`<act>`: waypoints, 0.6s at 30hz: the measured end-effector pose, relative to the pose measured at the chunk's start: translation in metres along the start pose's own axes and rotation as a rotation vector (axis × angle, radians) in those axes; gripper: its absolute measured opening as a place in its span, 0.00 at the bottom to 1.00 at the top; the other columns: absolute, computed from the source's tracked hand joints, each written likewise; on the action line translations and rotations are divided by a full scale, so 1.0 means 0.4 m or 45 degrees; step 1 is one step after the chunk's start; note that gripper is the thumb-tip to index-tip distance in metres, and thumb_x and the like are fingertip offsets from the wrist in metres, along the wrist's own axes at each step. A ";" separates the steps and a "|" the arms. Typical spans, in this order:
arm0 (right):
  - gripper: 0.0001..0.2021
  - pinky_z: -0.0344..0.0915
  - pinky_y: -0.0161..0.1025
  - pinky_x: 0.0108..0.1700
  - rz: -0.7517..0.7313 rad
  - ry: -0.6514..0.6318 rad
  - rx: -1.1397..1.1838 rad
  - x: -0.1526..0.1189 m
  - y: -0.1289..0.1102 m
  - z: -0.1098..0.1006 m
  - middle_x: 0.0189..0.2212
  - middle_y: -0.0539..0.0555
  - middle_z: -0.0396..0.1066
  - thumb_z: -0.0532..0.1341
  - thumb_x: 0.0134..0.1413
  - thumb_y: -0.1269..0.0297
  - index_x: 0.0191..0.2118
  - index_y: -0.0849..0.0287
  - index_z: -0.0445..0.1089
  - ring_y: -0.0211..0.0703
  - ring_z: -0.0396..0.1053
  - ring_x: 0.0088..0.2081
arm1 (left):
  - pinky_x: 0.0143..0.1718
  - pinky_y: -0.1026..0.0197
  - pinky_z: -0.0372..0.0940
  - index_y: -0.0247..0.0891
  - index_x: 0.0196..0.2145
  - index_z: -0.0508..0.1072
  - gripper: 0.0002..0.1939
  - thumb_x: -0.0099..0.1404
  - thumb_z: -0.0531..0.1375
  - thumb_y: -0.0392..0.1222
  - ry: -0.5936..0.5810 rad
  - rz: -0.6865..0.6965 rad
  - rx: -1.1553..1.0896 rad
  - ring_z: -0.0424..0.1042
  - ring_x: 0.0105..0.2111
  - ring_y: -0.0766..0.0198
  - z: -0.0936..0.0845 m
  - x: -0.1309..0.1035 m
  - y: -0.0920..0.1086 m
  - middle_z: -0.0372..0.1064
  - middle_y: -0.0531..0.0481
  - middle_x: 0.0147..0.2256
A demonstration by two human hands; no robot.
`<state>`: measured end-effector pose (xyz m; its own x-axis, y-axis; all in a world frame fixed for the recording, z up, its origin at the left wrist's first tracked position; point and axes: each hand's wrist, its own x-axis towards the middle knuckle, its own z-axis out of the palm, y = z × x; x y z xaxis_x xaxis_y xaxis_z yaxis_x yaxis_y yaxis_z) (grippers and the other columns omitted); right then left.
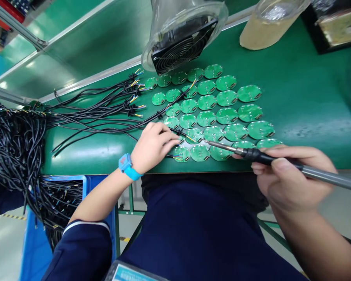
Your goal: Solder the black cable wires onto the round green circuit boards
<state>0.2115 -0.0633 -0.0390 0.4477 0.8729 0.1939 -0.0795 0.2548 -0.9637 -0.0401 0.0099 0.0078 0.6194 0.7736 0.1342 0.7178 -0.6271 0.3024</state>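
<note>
iron [257, 157] wants steady aim, right hand [295, 179] pinching it toward ten o'clock; left hand [154, 146] bunches fingers by boards [200, 153], grip unclear.

The workbench [304, 97] over there has a smooth green top, shiny where the light catches it, with a pale metal rail [105, 74] along its far side. Rounded green circuit boards [226, 116] lie across its middle in close, slanting rows. Black cables [117, 109] reach in from the left, a few coloured wire ends [190, 137] resting over boards. A tan tub [263, 35] stands at the far right.
</note>
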 end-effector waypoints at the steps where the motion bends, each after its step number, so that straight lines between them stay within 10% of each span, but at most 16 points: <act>1: 0.07 0.61 0.33 0.13 0.005 -0.002 -0.002 -0.002 0.000 -0.004 0.24 0.51 0.69 0.68 0.41 0.61 0.27 0.57 0.73 0.36 0.65 0.16 | 0.43 0.55 0.60 0.40 0.39 0.75 0.09 0.65 0.57 0.43 -0.042 0.021 0.005 0.65 0.39 0.60 -0.006 0.009 -0.010 0.68 0.47 0.37; 6: 0.06 0.61 0.34 0.14 -0.001 -0.025 -0.014 -0.011 0.004 -0.015 0.24 0.50 0.69 0.68 0.43 0.62 0.29 0.56 0.73 0.36 0.65 0.17 | 0.40 0.57 0.61 0.39 0.34 0.75 0.07 0.62 0.60 0.44 -0.204 0.237 0.027 0.65 0.36 0.61 -0.005 0.038 -0.068 0.68 0.47 0.35; 10: 0.04 0.62 0.37 0.17 -0.089 -0.034 -0.076 -0.020 0.004 -0.033 0.25 0.51 0.70 0.66 0.45 0.64 0.31 0.53 0.74 0.37 0.66 0.18 | 0.40 0.59 0.64 0.40 0.36 0.74 0.11 0.67 0.54 0.45 -0.048 0.283 -0.072 0.68 0.37 0.63 -0.004 0.018 -0.076 0.69 0.47 0.35; 14: 0.09 0.68 0.43 0.23 -0.323 -0.161 -0.395 -0.038 -0.022 -0.064 0.24 0.52 0.71 0.64 0.44 0.68 0.34 0.49 0.74 0.45 0.70 0.24 | 0.37 0.61 0.67 0.40 0.36 0.73 0.09 0.68 0.54 0.42 0.449 0.080 -0.275 0.70 0.36 0.66 -0.020 -0.022 -0.011 0.71 0.49 0.34; 18: 0.09 0.72 0.45 0.25 -0.269 -0.346 -0.562 -0.060 -0.062 -0.072 0.22 0.51 0.72 0.64 0.40 0.67 0.30 0.46 0.74 0.48 0.72 0.24 | 0.33 0.63 0.66 0.38 0.32 0.72 0.06 0.64 0.59 0.41 0.449 -0.112 -0.413 0.69 0.31 0.68 0.008 -0.043 0.089 0.69 0.51 0.30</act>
<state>0.2284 -0.1027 -0.0253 0.1633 0.9123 0.3755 0.3935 0.2888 -0.8728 -0.0241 -0.0260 0.0135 0.3750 0.8413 0.3894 0.5916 -0.5405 0.5982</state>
